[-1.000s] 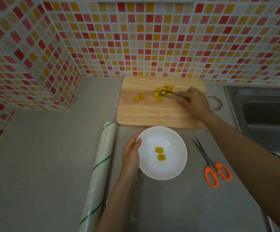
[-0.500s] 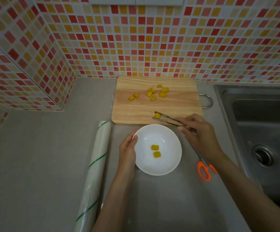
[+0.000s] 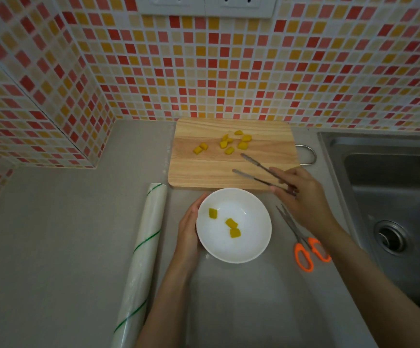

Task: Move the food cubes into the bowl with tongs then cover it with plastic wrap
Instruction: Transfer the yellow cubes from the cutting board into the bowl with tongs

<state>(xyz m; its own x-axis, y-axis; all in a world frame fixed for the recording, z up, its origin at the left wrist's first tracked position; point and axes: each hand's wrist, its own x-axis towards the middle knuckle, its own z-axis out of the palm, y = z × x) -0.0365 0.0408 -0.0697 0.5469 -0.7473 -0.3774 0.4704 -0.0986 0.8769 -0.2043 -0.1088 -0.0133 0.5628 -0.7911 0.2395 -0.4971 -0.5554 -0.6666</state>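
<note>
A white bowl [image 3: 244, 249] sits on the grey counter with three yellow food cubes [image 3: 231, 223] inside. My left hand [image 3: 187, 232] holds the bowl's left rim. My right hand [image 3: 301, 194] grips metal tongs [image 3: 256, 169] whose tips are spread apart and empty over the wooden cutting board [image 3: 203, 172]. Several more yellow cubes [image 3: 229, 144] lie at the board's far side. A roll of plastic wrap [image 3: 141, 259] lies left of the bowl.
Orange-handled scissors [image 3: 301, 244] lie right of the bowl, partly under my right forearm. A steel sink [image 3: 389, 197] fills the right side. Tiled walls stand behind and to the left, with sockets above.
The cube held in the tongs is now in the bowl, making three there. The tongs have opened and moved back over the board.
</note>
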